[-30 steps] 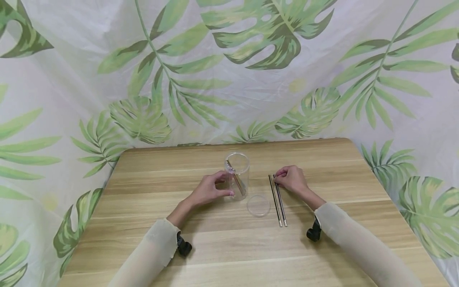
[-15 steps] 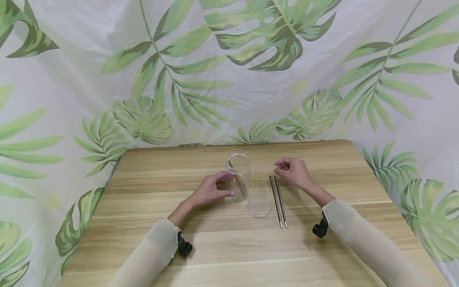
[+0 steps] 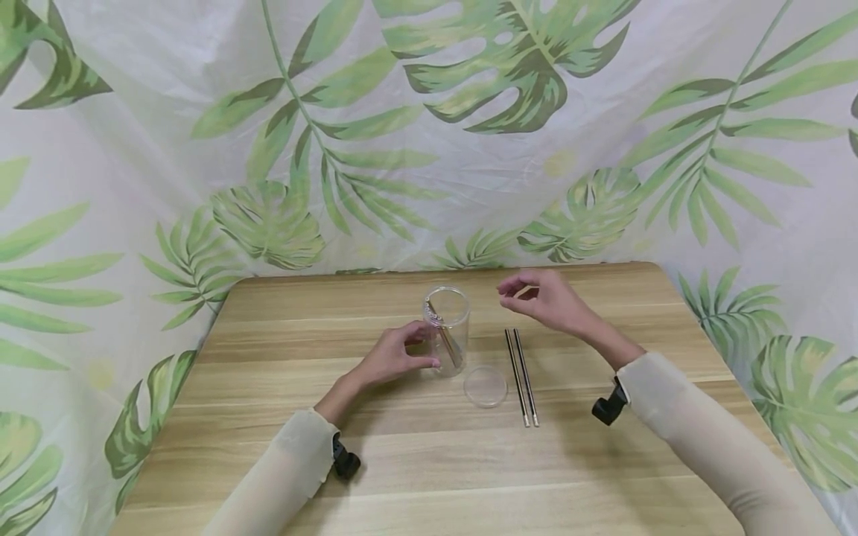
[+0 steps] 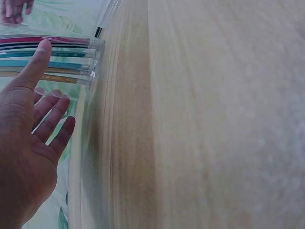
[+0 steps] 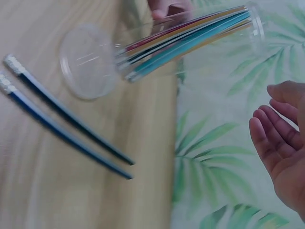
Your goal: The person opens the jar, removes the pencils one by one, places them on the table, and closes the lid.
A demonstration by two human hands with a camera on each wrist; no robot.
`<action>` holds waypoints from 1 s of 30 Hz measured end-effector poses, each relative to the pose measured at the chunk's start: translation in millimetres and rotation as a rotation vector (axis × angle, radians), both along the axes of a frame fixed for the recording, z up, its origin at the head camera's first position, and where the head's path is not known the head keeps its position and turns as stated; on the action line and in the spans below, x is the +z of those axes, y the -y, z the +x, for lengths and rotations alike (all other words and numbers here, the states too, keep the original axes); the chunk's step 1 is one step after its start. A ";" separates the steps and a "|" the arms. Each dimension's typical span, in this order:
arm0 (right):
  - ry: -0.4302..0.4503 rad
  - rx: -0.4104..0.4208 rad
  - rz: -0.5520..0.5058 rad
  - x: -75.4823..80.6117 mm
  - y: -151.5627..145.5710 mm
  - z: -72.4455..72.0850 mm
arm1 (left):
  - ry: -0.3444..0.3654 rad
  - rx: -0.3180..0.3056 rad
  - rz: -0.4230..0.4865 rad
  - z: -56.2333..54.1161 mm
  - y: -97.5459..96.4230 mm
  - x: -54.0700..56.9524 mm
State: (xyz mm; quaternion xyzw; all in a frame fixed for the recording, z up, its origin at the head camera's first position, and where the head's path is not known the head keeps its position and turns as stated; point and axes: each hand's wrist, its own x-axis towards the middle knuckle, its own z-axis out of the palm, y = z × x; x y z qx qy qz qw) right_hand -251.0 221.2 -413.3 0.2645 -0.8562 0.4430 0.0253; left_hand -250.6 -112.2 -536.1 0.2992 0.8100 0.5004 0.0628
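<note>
The right hand (image 3: 544,301) hung in the air beyond the pencils on the table, its fingers softly bent with a gap to the thumb, and it had hold of nothing. The left hand (image 3: 392,356) held the clear jar (image 3: 459,339) around its side, thumb and fingers apart by the jar's breadth; how firmly, I could not tell. The jar stood upright on the table (image 3: 415,461), and the coloured pencils (image 5: 190,43) inside leaned together. The lid (image 3: 485,387) lay flat just beside its foot, and two dark pencils (image 3: 516,376) lay beyond the lid, almost parallel.

In my judgement, the tall jar could tip if the left hand loosened while something knocked the rim, and the pencils might then slide out, because nothing covered its mouth. A careless sweep of the right hand could roll the dark pencils against the lid.
</note>
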 end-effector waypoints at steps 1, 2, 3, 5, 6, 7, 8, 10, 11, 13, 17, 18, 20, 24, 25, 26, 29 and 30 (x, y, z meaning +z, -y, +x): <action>-0.021 0.024 -0.005 4.5 1.9 -0.5 | -0.002 0.000 -0.005 -0.4 0.0 -0.2; -0.039 0.048 -0.008 8.8 3.7 -0.9 | -0.004 0.000 -0.010 -0.8 0.0 -0.5; -0.056 0.071 -0.007 13.1 5.4 -1.2 | -0.005 0.001 -0.014 -1.0 0.1 -0.6; -0.085 0.110 -0.001 20.9 8.8 -1.6 | -0.009 -0.001 -0.018 -1.5 0.2 -1.0; -0.095 0.125 0.007 24.5 10.5 -1.6 | -0.009 -0.001 -0.019 -1.5 0.3 -1.0; -0.100 0.140 0.013 28.1 12.5 -1.7 | -0.010 -0.002 -0.020 -1.5 0.3 -1.1; -0.106 0.154 0.024 30.8 14.2 -1.9 | -0.011 -0.003 -0.020 -1.5 0.4 -1.1; -0.113 0.178 0.041 36.2 18.3 -1.9 | -0.013 -0.004 -0.023 -1.6 0.4 -1.0; -0.115 0.191 0.047 38.8 20.5 -2.0 | -0.015 -0.004 -0.024 -1.4 0.3 -0.8; -0.120 0.218 0.063 43.3 25.0 -2.6 | -0.018 -0.004 -0.031 -1.3 0.3 -0.5; -0.142 0.281 0.105 50.3 33.9 -4.9 | -0.028 -0.005 -0.038 -0.2 0.3 -0.3; -0.148 0.300 0.117 51.6 36.2 -5.8 | -0.029 -0.006 -0.039 -0.1 0.3 -0.5; -0.163 0.339 0.138 55.5 41.1 -7.0 | -0.032 -0.008 -0.036 0.0 0.4 -0.7; -0.188 0.402 0.194 63.5 51.0 -9.4 | -0.028 -0.009 -0.035 -0.6 1.0 -1.0; -0.189 0.412 0.210 65.6 53.3 -9.7 | -0.025 -0.008 -0.036 -0.9 1.1 -0.9; -0.188 0.420 0.229 67.1 55.7 -10.3 | -0.020 -0.005 -0.039 -1.2 1.1 -0.8; -0.174 0.443 0.271 69.4 62.2 -12.5 | -0.015 -0.007 -0.049 -2.1 0.9 -0.4; -0.168 0.450 0.282 69.8 64.0 -13.4 | -0.009 -0.007 -0.051 -2.3 0.7 -0.1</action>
